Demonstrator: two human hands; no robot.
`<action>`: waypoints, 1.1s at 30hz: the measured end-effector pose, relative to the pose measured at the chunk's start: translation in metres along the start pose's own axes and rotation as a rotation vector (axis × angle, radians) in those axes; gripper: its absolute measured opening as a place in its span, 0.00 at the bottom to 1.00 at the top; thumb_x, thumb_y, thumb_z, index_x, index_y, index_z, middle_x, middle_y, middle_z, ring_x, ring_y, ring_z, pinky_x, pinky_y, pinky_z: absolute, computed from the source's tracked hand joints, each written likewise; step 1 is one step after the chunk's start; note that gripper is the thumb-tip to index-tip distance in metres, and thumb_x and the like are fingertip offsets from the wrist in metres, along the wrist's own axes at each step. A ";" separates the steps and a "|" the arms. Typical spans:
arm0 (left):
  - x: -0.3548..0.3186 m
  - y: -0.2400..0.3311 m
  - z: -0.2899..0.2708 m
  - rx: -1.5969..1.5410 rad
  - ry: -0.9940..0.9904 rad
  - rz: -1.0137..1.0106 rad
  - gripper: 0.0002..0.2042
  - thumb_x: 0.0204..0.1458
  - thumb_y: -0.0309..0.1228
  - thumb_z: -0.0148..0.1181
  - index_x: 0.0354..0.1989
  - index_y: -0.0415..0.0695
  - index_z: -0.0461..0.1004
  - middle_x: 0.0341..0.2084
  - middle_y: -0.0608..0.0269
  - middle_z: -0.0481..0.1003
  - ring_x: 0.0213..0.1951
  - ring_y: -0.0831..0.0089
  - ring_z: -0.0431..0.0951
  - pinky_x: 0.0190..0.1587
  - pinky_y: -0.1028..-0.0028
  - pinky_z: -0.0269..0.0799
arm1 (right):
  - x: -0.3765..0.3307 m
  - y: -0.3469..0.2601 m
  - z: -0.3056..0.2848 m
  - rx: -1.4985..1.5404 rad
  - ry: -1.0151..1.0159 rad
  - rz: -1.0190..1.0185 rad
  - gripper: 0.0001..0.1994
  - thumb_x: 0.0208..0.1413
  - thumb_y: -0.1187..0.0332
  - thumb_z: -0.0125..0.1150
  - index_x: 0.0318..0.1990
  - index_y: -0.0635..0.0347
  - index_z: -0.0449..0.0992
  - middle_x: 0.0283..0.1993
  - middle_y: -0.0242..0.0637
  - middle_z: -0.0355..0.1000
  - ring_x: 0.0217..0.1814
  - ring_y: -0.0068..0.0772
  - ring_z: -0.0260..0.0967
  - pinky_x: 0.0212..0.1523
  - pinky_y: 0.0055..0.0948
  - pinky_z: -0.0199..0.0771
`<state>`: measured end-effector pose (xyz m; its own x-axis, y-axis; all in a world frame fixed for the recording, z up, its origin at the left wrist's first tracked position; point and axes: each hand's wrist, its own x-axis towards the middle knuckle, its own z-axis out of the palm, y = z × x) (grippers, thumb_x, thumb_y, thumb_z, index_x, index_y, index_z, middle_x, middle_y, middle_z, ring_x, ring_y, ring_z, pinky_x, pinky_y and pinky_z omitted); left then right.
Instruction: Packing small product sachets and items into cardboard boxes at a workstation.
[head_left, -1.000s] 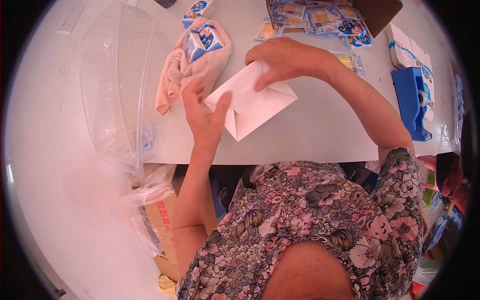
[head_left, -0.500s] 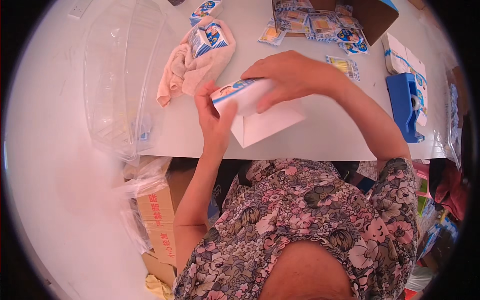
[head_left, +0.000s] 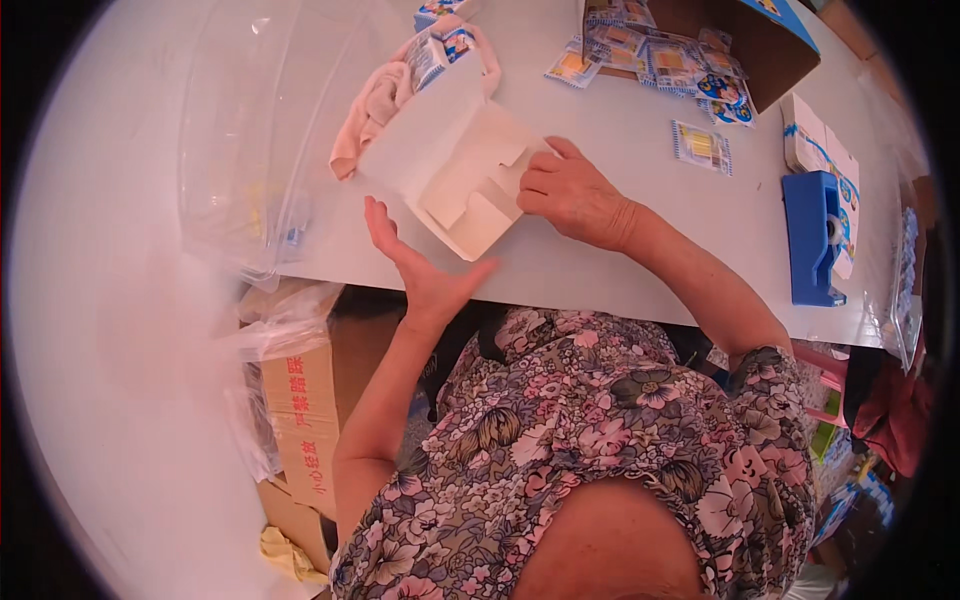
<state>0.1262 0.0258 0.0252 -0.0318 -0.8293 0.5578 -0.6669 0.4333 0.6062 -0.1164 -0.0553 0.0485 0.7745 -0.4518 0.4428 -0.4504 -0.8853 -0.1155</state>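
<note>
A small white paperboard box (head_left: 505, 128) is tilted over the table, its open inside and cut flaps facing me. My right hand (head_left: 580, 198) is closed on the box's right edge, fingers curled over the board. My left hand (head_left: 425, 278) is open beside the box's lower left corner, thumb and fingers spread. Beyond the box, a pinkish cloth (head_left: 380, 100) lies partly hidden behind its raised flap. Blue-and-white wrapped packets (head_left: 428, 60) rest on that cloth.
A brown carton (head_left: 775, 60) with several small clear packets (head_left: 672, 62) stands at the far right. One packet (head_left: 703, 148) lies nearer. At right are a blue tape dispenser (head_left: 812, 245) and flat printed cartons (head_left: 815, 140). A clear plastic tray (head_left: 235, 130) is at left.
The box has turned from its printed outside to its open inside. My left fingers have come off it and spread. My right hand has moved to its right edge. The whole view has shifted slightly.
</note>
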 end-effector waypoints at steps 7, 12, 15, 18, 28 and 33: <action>0.017 -0.017 0.019 -0.496 -0.119 -0.324 0.73 0.28 0.34 0.84 0.71 0.44 0.20 0.70 0.45 0.41 0.71 0.53 0.49 0.70 0.55 0.51 | 0.048 -0.018 -0.012 0.019 -0.115 0.002 0.10 0.40 0.79 0.62 0.34 0.60 0.76 0.48 0.38 0.73 0.53 0.41 0.68 0.59 0.41 0.65; 0.021 -0.021 0.023 -0.501 -0.119 -0.360 0.73 0.29 0.30 0.83 0.71 0.45 0.18 0.69 0.44 0.45 0.69 0.54 0.56 0.68 0.56 0.56 | 0.072 -0.008 0.029 0.108 -0.529 0.134 0.15 0.34 0.69 0.72 0.34 0.62 0.79 0.38 0.45 0.77 0.43 0.47 0.76 0.40 0.45 0.76; 0.014 -0.021 0.024 -0.465 -0.082 -0.355 0.71 0.30 0.29 0.82 0.71 0.44 0.19 0.67 0.43 0.50 0.67 0.55 0.58 0.68 0.56 0.58 | 0.071 -0.015 0.026 0.229 -0.089 0.082 0.14 0.37 0.72 0.69 0.35 0.67 0.76 0.38 0.43 0.75 0.47 0.46 0.72 0.47 0.45 0.73; 0.012 -0.030 0.018 -0.376 -0.059 -0.331 0.71 0.30 0.31 0.83 0.71 0.42 0.21 0.68 0.43 0.49 0.67 0.55 0.58 0.68 0.56 0.57 | 0.077 -0.004 0.010 0.287 -0.508 0.119 0.14 0.41 0.71 0.69 0.36 0.66 0.77 0.42 0.43 0.75 0.50 0.45 0.72 0.50 0.44 0.73; 0.022 -0.025 0.020 -0.525 0.040 -0.408 0.72 0.28 0.27 0.80 0.72 0.40 0.20 0.71 0.48 0.40 0.71 0.55 0.47 0.71 0.55 0.50 | -0.011 0.112 0.037 -0.079 0.151 0.535 0.16 0.55 0.69 0.64 0.51 0.63 0.74 0.58 0.45 0.70 0.64 0.47 0.65 0.61 0.40 0.69; -0.011 -0.020 -0.002 0.148 0.181 0.002 0.50 0.35 0.27 0.72 0.68 0.36 0.46 0.63 0.50 0.55 0.63 0.52 0.59 0.65 0.56 0.57 | -0.094 0.067 -0.008 0.158 0.012 0.390 0.16 0.56 0.70 0.62 0.52 0.64 0.73 0.60 0.45 0.68 0.66 0.47 0.63 0.64 0.40 0.67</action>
<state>0.1412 0.0264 0.0081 0.0920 -0.7457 0.6600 -0.7694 0.3675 0.5225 -0.2226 -0.0712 0.0064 0.5538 -0.7558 0.3494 -0.6343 -0.6547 -0.4110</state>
